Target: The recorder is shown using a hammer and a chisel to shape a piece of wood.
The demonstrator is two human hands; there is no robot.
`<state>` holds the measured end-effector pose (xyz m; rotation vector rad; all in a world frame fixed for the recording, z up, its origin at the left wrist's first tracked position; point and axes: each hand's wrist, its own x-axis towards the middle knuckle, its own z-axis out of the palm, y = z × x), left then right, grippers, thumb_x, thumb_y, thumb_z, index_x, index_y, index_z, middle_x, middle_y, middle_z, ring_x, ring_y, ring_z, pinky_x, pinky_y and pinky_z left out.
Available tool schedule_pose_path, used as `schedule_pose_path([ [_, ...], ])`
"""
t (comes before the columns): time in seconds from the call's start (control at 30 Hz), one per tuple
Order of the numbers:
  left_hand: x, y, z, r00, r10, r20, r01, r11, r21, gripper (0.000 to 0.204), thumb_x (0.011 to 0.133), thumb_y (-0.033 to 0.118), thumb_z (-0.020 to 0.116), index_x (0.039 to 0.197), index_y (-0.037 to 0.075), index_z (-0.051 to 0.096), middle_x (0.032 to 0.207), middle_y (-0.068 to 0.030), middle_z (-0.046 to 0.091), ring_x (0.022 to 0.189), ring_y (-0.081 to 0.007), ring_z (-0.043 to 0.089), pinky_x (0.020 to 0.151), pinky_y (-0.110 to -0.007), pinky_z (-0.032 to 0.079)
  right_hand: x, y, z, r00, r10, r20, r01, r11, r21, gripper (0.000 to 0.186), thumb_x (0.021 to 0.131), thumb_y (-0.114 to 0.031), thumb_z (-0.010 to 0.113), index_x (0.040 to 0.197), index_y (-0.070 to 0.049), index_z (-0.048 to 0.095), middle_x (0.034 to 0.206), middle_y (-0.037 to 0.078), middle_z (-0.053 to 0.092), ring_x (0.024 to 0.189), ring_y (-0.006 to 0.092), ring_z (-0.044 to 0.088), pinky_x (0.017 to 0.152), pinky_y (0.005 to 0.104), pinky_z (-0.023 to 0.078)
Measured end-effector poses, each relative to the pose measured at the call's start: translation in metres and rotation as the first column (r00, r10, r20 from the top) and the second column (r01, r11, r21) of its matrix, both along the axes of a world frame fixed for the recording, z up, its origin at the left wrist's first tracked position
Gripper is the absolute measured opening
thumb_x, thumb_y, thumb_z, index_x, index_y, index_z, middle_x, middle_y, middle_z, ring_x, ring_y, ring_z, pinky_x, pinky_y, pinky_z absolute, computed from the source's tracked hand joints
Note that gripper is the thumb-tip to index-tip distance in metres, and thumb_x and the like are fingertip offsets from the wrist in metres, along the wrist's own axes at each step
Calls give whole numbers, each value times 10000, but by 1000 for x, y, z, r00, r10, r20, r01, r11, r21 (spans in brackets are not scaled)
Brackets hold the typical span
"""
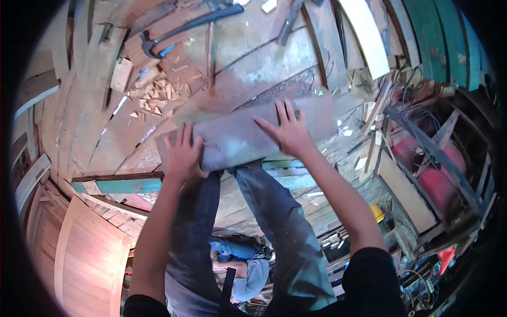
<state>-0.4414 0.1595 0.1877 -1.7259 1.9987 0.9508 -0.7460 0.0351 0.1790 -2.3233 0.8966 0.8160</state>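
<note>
A wide grey-brown wooden board [237,138] lies crosswise in front of my legs, its right end tilted up and away. At its left end my left hand [184,156] grips it, with the fingers over the top face and the thumb at the near edge. My right hand [288,129] rests on the board's right half, fingers spread flat and thumb pointing left. The underside of the board is hidden.
Beyond the board, a claw hammer [185,29] lies on the worktop near a pile of small wood offcuts [158,95]. A teal strip [129,186] runs at the left. Red containers [438,179] and tangled cables [417,116] crowd the right. A wooden panel [90,253] leans lower left.
</note>
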Motion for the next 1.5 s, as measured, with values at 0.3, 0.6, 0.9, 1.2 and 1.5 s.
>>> schedule_pose_path([
  [0.3, 32, 10, -73, 985, 92, 146, -55, 969, -240, 1019, 336, 401, 947, 1193, 109, 480, 1511, -221, 358, 1402, -383, 349, 1037, -582, 303, 40, -16, -86, 968, 116, 223, -29, 933, -359, 1304, 469, -292, 960, 1524, -489, 218, 1556, 233, 292, 1442, 438, 269, 1014, 654, 336],
  [0.6, 39, 15, -106, 928, 126, 350, -48, 974, -222, 1041, 394, 410, 950, 1254, 92, 457, 1533, -208, 326, 1406, -374, 344, 1064, -555, 306, 72, 4, -130, 939, 160, 304, 28, 846, -532, 1105, 640, -188, 854, 1518, -495, 258, 1572, 195, 298, 1440, 407, 299, 1008, 624, 344],
  [0.9, 99, 124, 38, 827, 562, -30, -562, 827, 0, 341, 844, 305, 720, 857, -18, 612, 938, -264, 614, 928, -441, 576, 831, -499, 468, -129, 160, 20, 564, -811, 155, 754, 582, 304, 790, 825, -289, 738, 1489, -92, 360, 1350, 262, 544, 1173, 436, 563, 979, 465, 483],
  [1.2, 190, 288, 361, 583, 812, -14, -801, 578, 155, 279, 892, 200, 635, 749, -38, 602, 600, -205, 540, 509, -276, 509, 547, -418, 419, -324, 342, 389, 429, -746, -510, 899, 407, 161, 469, 860, -403, 719, 1188, -81, 624, 950, 180, 723, 897, 317, 711, 822, 421, 557],
  [1.5, 172, 226, 404, 577, 766, -285, -749, 635, 191, 330, 901, 172, 648, 680, -37, 521, 553, -66, 404, 559, -117, 378, 523, -334, 357, -185, 221, 458, 129, -992, 8, 929, 124, 349, 226, 997, -190, 582, 1159, -44, 640, 832, 55, 681, 756, 125, 673, 621, 257, 507],
])
